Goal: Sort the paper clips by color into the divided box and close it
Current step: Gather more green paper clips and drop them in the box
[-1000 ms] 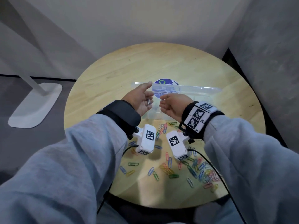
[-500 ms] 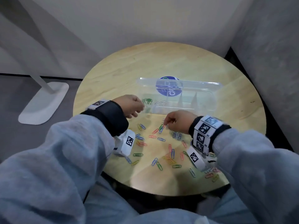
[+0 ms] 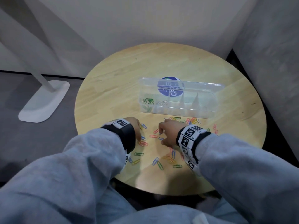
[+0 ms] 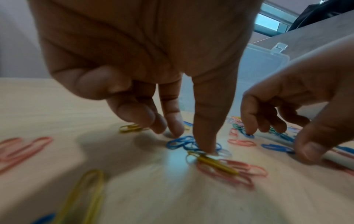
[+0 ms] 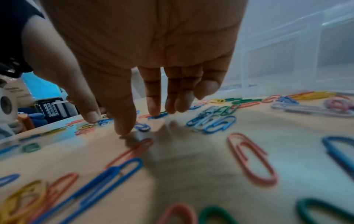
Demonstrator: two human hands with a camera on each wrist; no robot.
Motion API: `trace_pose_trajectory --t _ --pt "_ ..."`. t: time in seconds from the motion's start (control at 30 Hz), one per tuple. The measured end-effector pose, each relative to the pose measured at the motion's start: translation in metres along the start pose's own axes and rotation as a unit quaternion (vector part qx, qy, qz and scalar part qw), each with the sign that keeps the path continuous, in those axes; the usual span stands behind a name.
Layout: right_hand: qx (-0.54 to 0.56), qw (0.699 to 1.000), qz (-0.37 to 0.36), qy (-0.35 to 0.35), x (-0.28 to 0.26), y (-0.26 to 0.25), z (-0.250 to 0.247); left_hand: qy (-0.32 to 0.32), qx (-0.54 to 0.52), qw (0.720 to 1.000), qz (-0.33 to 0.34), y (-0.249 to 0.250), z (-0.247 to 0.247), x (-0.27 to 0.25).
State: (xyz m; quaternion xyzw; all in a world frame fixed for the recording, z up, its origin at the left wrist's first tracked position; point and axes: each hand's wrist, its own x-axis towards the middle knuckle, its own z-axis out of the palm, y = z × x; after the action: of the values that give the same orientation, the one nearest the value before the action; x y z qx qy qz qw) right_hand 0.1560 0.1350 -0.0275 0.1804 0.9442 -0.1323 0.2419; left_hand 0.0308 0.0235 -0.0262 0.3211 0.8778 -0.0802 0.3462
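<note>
The clear divided box [image 3: 178,109] stands open on the round table, its lid up behind it. Green clips [image 3: 148,101] lie in its leftmost compartment and pale silver clips [image 3: 161,103] in the one beside it. Loose coloured clips [image 3: 171,157] are scattered in front of the box. My left hand [image 3: 135,126] is down among them; in the left wrist view one straight finger [image 4: 205,136] presses on a bunch of blue clips [image 4: 180,142] next to a yellow clip [image 4: 214,162]. My right hand [image 3: 166,131] reaches down with straight fingers [image 5: 124,121], touching the table beside a blue clip [image 5: 142,127]. Neither hand holds a clip.
The wooden table [image 3: 113,81] sits in a corner between grey walls. A white lamp base [image 3: 43,102] stands on the floor to the left. More clips [image 3: 192,120] lie against the box's front wall, and the table's near edge is close to my sleeves.
Both hands have dropped from the box towards me, down onto the loose clips. The silver clip that the left hand held a second ago is no longer in it.
</note>
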Motion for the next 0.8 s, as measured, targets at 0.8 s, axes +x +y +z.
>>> trace_pose_trajectory --t 0.8 --pt "-0.019 0.996 0.069 -0.061 -0.004 -0.011 0.000 0.001 -0.134 0.990 0.051 -0.008 -0.004 -0.013"
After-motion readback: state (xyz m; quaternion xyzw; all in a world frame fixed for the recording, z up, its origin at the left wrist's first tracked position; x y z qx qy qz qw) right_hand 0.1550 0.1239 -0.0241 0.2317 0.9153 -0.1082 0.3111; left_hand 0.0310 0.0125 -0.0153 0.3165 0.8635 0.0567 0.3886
